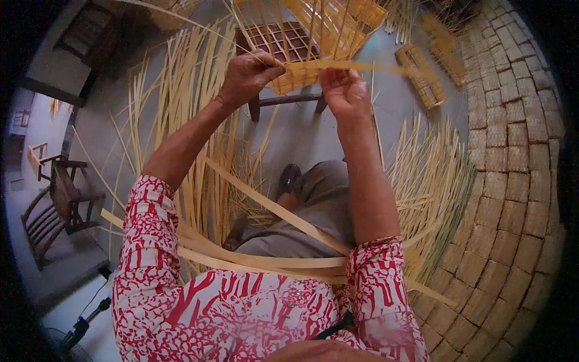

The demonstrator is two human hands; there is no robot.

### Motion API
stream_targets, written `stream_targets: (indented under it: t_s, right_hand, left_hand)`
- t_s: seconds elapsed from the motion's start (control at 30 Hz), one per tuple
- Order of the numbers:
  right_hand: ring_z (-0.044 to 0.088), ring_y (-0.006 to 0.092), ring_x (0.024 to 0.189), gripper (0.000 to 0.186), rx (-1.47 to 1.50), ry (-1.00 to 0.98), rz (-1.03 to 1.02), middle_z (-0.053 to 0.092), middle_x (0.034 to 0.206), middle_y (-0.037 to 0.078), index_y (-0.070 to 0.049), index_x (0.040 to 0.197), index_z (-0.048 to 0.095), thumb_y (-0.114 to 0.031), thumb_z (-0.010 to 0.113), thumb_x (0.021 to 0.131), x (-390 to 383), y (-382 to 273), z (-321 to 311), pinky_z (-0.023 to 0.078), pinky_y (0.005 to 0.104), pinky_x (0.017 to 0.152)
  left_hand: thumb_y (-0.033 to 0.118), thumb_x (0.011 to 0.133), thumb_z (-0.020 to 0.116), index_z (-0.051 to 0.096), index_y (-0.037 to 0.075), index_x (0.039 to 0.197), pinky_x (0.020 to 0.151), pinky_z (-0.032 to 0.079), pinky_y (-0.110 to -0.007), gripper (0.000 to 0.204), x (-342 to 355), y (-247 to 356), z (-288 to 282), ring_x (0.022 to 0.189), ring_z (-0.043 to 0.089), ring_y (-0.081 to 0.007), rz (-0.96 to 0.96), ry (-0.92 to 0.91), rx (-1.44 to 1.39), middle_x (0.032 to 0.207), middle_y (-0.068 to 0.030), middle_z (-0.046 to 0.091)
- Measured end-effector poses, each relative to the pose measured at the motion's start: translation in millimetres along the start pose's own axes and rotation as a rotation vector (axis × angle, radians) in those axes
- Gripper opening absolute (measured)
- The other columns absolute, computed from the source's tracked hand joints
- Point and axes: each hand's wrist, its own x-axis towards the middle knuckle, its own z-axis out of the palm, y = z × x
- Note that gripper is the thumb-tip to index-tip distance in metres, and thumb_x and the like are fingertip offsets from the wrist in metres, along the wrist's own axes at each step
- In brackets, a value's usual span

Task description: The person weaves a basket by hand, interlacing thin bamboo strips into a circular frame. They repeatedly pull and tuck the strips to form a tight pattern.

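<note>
Both arms reach forward to a yellow woven bamboo basket, still partly open lattice with upright strips, set on a dark wooden stool. At its near left corner my left hand is closed, thumb and fingers pinching a flat bamboo strip at the basket's rim. My right hand, palm toward me, has its fingers curled against the same strip on the near right. From there the strip's blurred free end runs out to the right. Fingertips of the right hand are partly hidden behind the strip.
Long loose bamboo strips cover the floor at left, with another pile at right. Several strips cross my lap. Finished woven pieces lie far right, beside a tall stack of woven blocks. Wooden chairs stand left.
</note>
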Motion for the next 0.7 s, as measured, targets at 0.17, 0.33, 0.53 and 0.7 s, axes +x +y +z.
stream_targets:
  t_s: [0.17, 0.33, 0.53, 0.7]
  right_hand:
    - [0.062, 0.0167, 0.084, 0.02, -0.462, -0.482, 0.035, 0.067, 0.106, 0.009, -0.008, 0.106, 0.065, -0.024, 0.06, 0.095, 14.6, -7.4, 11.0, 0.049, 0.0259, 0.076]
    - [0.06, 0.0114, 0.082, 0.02, -0.938, -0.578, -0.301, 0.068, 0.096, 0.007, -0.001, 0.104, 0.065, -0.018, 0.065, 0.092, -23.2, 11.4, 62.6, 0.05, 0.0271, 0.07]
    - [0.06, 0.0121, 0.068, 0.024, -0.998, -0.397, -0.483, 0.066, 0.085, 0.004, -0.003, 0.094, 0.064, -0.026, 0.056, 0.098, -21.7, 4.8, 51.0, 0.049, 0.0272, 0.064]
    - [0.061, 0.0143, 0.078, 0.027, -1.018, -0.235, -0.678, 0.067, 0.089, 0.005, -0.004, 0.101, 0.065, -0.026, 0.049, 0.099, -19.0, -1.3, 51.1, 0.05, 0.0282, 0.074]
  left_hand:
    - [0.004, 0.083, 0.072, 0.07, -0.001, 0.088, 0.066, 0.05, -0.025, 0.007, 4.9, -3.6, 5.7, 0.075, 0.061, -0.0111, 0.061, 0.001, 0.057, 0.081, -0.0052, 0.063]
    - [0.005, 0.083, 0.073, 0.07, 0.0, 0.087, 0.063, 0.049, -0.026, 0.007, 3.5, -0.8, 5.5, 0.071, 0.06, -0.0101, 0.083, 0.003, 0.124, 0.078, -0.0043, 0.062]
    - [0.006, 0.082, 0.073, 0.069, 0.0, 0.085, 0.062, 0.048, -0.026, 0.008, 8.7, 0.8, 0.9, 0.069, 0.059, -0.0103, 0.139, 0.027, 0.173, 0.077, -0.0049, 0.062]
    - [0.007, 0.083, 0.072, 0.07, 0.0, 0.086, 0.063, 0.048, -0.027, 0.008, 11.4, 9.9, 2.4, 0.07, 0.06, -0.0118, 0.154, 0.012, 0.183, 0.077, -0.0056, 0.062]
